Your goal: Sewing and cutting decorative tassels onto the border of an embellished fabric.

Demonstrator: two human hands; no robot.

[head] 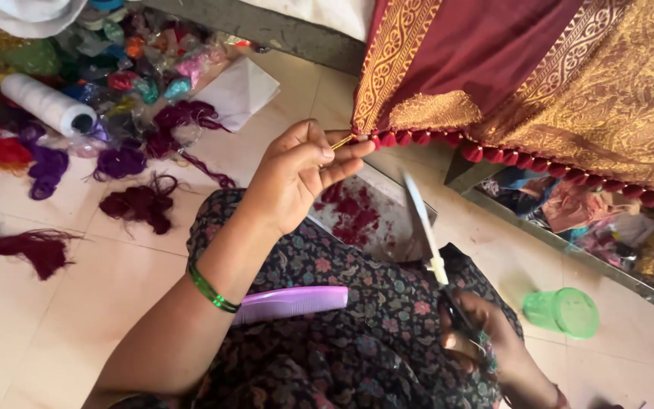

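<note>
My left hand [297, 170] pinches a short yellow thread end [342, 141] at the corner of a maroon and gold cloth [493, 68] hanging in front of me. A row of red tassels [448, 140] runs along the cloth's lower edge. My right hand [486, 337] is closed on the handles of a pair of scissors [427, 231], whose blades point up toward the cloth's edge, a little below it. A green bangle [210, 290] circles my left wrist.
A purple comb [293, 303] lies on my patterned lap. Maroon thread clumps [141, 203], a white thread cone [47, 102] and coloured thread packets [134, 68] lie on the tiled floor at left. A green plastic container [563, 311] stands at right, near a tray of scraps [607, 227].
</note>
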